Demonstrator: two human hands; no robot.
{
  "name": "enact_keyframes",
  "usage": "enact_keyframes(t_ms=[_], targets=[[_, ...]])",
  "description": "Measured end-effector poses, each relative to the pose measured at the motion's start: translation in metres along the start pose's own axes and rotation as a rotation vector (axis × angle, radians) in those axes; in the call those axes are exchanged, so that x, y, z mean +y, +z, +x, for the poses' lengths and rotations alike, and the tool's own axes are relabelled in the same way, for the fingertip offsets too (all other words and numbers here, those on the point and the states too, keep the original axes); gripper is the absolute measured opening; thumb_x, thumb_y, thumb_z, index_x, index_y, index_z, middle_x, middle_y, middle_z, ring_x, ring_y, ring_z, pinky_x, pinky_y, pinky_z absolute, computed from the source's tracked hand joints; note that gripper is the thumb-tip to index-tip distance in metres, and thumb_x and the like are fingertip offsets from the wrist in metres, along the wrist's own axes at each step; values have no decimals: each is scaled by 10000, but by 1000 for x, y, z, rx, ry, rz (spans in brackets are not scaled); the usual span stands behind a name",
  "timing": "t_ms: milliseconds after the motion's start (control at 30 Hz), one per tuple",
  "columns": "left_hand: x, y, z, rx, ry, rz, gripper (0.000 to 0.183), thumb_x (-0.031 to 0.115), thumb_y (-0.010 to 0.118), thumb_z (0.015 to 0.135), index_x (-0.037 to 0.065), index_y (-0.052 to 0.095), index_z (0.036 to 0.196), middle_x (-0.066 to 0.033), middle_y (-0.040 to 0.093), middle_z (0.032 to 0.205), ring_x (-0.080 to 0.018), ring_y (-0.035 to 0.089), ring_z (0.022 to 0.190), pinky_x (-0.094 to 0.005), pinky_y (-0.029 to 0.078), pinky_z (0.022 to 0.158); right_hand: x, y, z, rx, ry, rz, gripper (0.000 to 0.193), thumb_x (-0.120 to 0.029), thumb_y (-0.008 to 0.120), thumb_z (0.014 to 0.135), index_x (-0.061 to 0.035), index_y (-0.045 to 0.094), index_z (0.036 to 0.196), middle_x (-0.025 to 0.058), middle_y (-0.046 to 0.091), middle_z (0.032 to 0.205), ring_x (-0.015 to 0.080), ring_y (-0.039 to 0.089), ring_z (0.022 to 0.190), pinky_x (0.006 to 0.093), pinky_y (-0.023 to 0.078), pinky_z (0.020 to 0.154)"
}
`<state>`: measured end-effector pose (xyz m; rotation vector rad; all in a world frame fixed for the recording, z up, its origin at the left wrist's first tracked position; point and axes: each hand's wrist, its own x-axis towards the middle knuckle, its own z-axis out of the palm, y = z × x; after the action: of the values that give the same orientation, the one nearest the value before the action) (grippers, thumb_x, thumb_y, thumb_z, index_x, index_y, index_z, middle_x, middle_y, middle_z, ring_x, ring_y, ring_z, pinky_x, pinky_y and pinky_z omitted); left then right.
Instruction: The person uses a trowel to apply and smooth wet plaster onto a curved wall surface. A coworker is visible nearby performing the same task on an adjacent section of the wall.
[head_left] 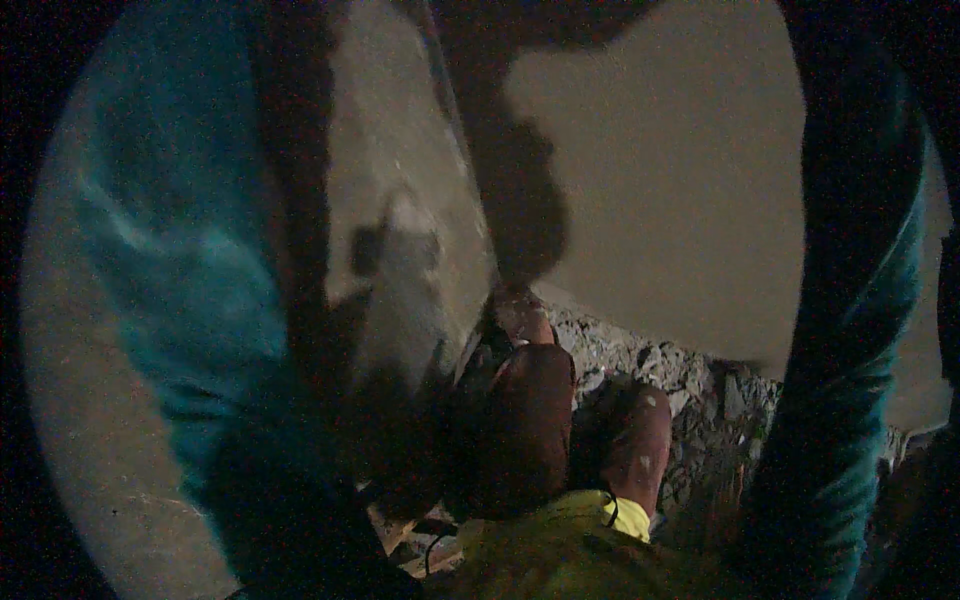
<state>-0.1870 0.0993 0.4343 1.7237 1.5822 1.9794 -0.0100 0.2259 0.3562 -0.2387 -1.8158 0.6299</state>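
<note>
L + R hands both out of frame, so can't tell if open, closed or gripping. Nearest visible: L sleeve (190,240), teal, running from upper edge down toward lower centre; R sleeve (860,270), darker teal, same along R side, creased low down. B/w the sleeves = the wall, ahead of wearer: R face (680,180) plain grey-brown, L face (385,110) streaked, the two meeting at a slanted edge approx mid-view. Dark rounded shadow (520,200) on R face next to that edge; more shadow on L face, outline unclear. Below R face: strip of grey rubble (620,350), broken bits, running down to R. In front of it, L knee (530,420) & R knee (640,430), both bent, reddish-brown, pale specks on R one. Nearest bottom edge: yellow-green cloth (570,550), w/ brighter yellow patch (628,518) by R knee. Few pale scraps (395,530) lower L; v. dim, kind unclear
</note>
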Motion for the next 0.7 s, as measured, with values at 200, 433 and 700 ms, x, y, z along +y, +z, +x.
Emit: enact_keyframes(t_ms=[200,433,700], targets=[[-108,68,-202,-2,-96,-456,252,139,618,942,-10,614,1145,-114,638,1084,-230,635,936,-343,536,786,52,-43,-194,153,287,119,229,-113,646,924,31,622,1100,113,659,1006,210,635,891,367,554,820],[-180,149,-380,-112,-712,-705,345,150,580,1000,-23,531,1294,-116,587,1255,-231,576,1173,-407,491,1024,68,-47,-388,148,855,356,346,-153,653,959,67,591,1218,134,658,1164,236,676,989,376,585,875],[-177,196,-432,-190,-827,-724,380,100,521,1021,-20,449,1375,-121,525,1347,-238,552,1212,-435,475,1054,66,-32,-474,591,978,828,481,-373,554,1019,-45,489,1364,80,583,1281,205,565,1179,371,498,949]])
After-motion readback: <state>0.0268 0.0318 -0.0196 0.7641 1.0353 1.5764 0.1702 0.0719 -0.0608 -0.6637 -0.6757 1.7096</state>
